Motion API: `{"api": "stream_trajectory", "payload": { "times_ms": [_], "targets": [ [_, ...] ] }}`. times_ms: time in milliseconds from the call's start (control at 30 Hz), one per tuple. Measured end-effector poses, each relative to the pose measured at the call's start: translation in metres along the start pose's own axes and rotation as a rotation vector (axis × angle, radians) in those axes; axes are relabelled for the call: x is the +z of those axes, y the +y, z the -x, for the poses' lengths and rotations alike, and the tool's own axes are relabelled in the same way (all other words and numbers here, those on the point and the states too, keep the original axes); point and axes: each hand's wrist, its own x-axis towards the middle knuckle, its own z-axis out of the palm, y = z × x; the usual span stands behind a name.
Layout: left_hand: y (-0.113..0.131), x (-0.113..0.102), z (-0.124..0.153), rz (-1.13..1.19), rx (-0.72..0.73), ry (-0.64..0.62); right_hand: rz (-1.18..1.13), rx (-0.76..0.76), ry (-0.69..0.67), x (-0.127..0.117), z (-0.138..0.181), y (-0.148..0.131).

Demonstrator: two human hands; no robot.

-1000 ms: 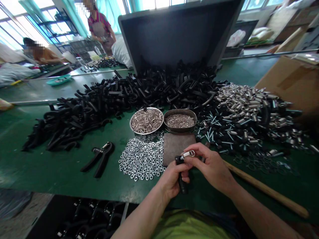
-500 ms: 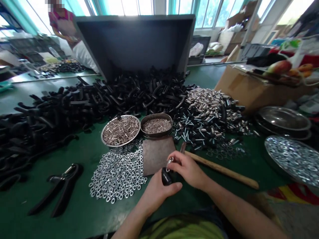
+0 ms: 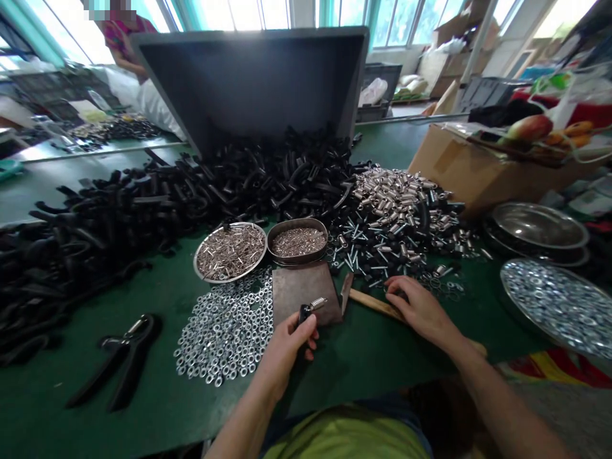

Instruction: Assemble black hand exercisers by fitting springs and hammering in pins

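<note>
My left hand (image 3: 292, 341) is closed round a black knob (image 3: 304, 312), with a coil spring (image 3: 318, 304) sticking out of it to the right. It is held over the steel plate (image 3: 291, 290). Farther right, my right hand (image 3: 421, 309) is just above the hammer's wooden handle (image 3: 373, 302), beside thin wire rings (image 3: 449, 290) and black knobs with screws (image 3: 368, 255). Its thumb and forefinger are pinched together; whatever lies between them is too small to make out. The hammer head (image 3: 347, 292) rests at the plate's right edge.
Metal nuts (image 3: 224, 335) lie left of the plate. Behind it stand a dish of pins (image 3: 232, 252) and an oval tin (image 3: 297, 258). Black handles (image 3: 191, 185) are heaped before a grey bin (image 3: 248, 83). An assembled hand grip (image 3: 127, 350) lies left. Springs (image 3: 392, 191) are piled right.
My hands have parted. The left one has shifted slightly left with the knob and spring, now over the plate. My right hand has let go of the spring and moved right toward the rings.
</note>
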Motion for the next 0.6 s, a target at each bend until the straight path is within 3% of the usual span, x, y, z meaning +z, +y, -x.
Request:
{"api": "stream_trajectory", "payload": {
  "times_ms": [100, 167, 233, 400, 600],
  "targets": [
    [0.002, 0.017, -0.002, 0.141, -0.077, -0.036, -0.443, -0.122, -0.095, 0.01, 0.004, -0.041],
    [0.002, 0.029, -0.005, 0.24, -0.129, -0.059, -0.525, -0.184, -0.114, 0.019, 0.005, -0.066],
    [0.003, 0.039, -0.008, 0.292, -0.144, -0.059, -0.461, -0.249, -0.119, 0.028, 0.003, -0.082],
    [0.003, 0.052, -0.01, 0.264, -0.102, 0.003, -0.31, -0.328, -0.16, 0.038, -0.007, -0.088],
    [0.004, 0.051, -0.01, -0.09, 0.052, 0.115, -0.503, -0.216, -0.293, 0.034, -0.017, -0.087]
  ]
}}
